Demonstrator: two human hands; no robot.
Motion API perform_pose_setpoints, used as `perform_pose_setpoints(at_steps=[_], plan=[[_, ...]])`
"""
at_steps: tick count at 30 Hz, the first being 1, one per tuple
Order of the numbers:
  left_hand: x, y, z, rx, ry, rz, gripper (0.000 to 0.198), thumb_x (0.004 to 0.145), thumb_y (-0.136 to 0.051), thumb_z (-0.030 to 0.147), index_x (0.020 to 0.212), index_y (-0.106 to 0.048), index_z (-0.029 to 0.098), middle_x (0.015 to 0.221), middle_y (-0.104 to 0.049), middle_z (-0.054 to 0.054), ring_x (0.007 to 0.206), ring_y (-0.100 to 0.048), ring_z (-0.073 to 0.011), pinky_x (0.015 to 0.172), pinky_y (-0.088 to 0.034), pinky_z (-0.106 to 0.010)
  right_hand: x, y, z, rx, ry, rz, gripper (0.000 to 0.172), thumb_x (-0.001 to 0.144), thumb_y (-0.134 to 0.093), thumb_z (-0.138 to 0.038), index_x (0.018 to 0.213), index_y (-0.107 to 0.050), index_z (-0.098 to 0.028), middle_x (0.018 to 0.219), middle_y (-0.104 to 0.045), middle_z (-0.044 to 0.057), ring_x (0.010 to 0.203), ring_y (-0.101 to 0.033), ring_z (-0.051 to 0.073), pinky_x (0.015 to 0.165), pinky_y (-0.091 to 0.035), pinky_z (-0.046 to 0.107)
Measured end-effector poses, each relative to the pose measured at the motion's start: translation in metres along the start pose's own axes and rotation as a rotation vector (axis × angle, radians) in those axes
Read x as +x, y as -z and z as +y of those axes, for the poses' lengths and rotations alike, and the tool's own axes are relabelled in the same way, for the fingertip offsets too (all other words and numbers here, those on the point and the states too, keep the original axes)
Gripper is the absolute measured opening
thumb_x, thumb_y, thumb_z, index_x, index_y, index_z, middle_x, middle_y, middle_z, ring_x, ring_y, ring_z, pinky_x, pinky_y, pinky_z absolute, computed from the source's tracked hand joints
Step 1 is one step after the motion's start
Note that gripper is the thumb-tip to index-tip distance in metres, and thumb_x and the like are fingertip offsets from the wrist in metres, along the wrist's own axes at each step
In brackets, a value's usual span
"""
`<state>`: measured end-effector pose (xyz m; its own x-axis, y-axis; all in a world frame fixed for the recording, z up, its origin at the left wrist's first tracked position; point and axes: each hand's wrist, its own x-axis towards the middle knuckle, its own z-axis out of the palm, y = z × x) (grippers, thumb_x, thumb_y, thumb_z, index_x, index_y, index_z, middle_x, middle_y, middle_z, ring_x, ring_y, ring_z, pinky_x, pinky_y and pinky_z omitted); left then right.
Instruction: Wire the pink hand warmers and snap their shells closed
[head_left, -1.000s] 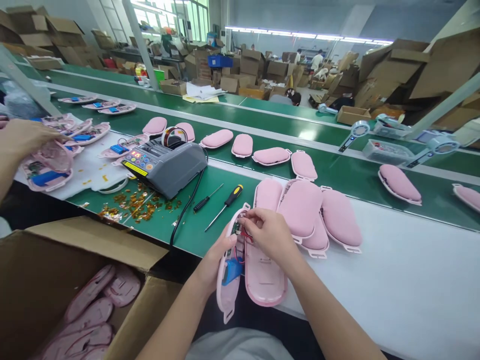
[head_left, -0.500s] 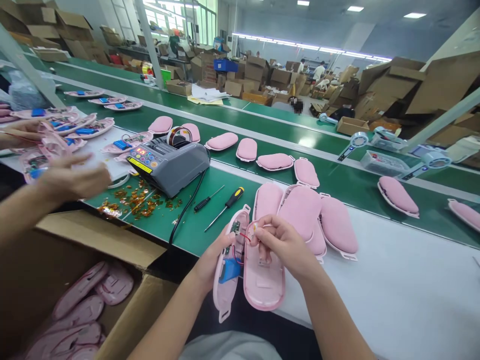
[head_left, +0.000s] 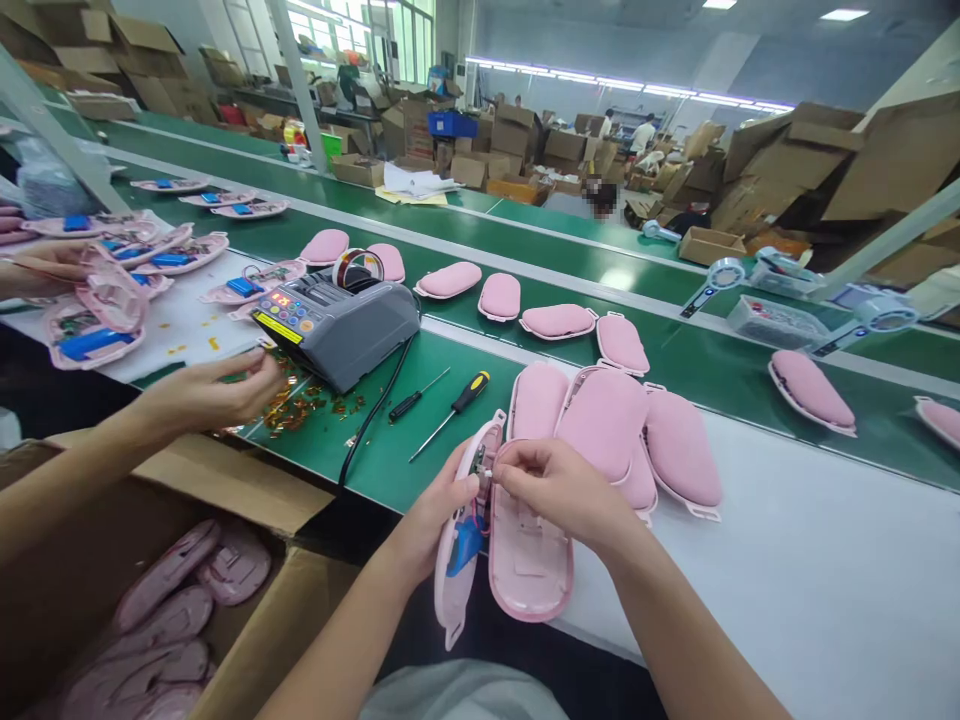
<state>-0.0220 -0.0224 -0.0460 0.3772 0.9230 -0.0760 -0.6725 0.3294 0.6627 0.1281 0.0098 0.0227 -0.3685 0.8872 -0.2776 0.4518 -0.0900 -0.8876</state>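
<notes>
My left hand (head_left: 437, 512) is closed around a pink casing half (head_left: 451, 598), tilted on its edge. Inside that half are a small circuit board and a blue battery (head_left: 465, 546) with thin wires. Fingertips of my right hand (head_left: 559, 490) pinch a small white connector (head_left: 486, 474) close to the board; whether it touches the board I cannot tell. Below my right hand the other pink casing half (head_left: 529, 580) lies with its hollow side up, partly covered by my fingers. Several closed pink casings (head_left: 604, 420) are grouped just beyond.
Two screwdrivers (head_left: 459, 405) lie beside a grey tape dispenser (head_left: 345, 335) and its black cable. A co-worker's hand (head_left: 217, 390) reaches toward amber tape scraps (head_left: 296, 410). An open cardboard box (head_left: 247, 495) with pink casings stands at lower left. More casings line the green bench (head_left: 667, 375).
My right hand has moved slightly left, bringing the connector to the circuit board. The held casing half has turned more upright. A co-worker's hand has moved right, to the tape dispenser.
</notes>
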Motion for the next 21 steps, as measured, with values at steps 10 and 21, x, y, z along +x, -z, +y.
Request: perform_pose_setpoints(at_steps=[10,21], plan=[[0.003,0.001,0.0,0.086,-0.08,-0.073,0.087,0.064,-0.069,0.063,0.139,-0.043,0.027,0.124,-0.061,-0.01,0.122,-0.05,-0.0316,0.107,-0.036,-0.042,-0.002,-0.017,-0.001,-0.213,0.133,0.217,0.016,0.073,-0.047,-0.016,0.064,-0.06,-0.019,0.06,-0.057,-0.003,0.058,-0.048,0.011,0.055,-0.033,0.022],[0.002,-0.005,0.0,0.194,-0.122,-0.054,0.093,0.061,-0.063,0.072,0.137,-0.046,0.023,0.117,-0.066,-0.011,0.12,-0.052,-0.0344,0.105,-0.039,-0.043,-0.008,-0.032,0.004,-0.381,0.153,0.368,0.021,0.079,-0.046,-0.015,0.06,-0.055,-0.019,0.059,-0.058,-0.001,0.057,-0.048,0.013,0.057,-0.027,0.025]])
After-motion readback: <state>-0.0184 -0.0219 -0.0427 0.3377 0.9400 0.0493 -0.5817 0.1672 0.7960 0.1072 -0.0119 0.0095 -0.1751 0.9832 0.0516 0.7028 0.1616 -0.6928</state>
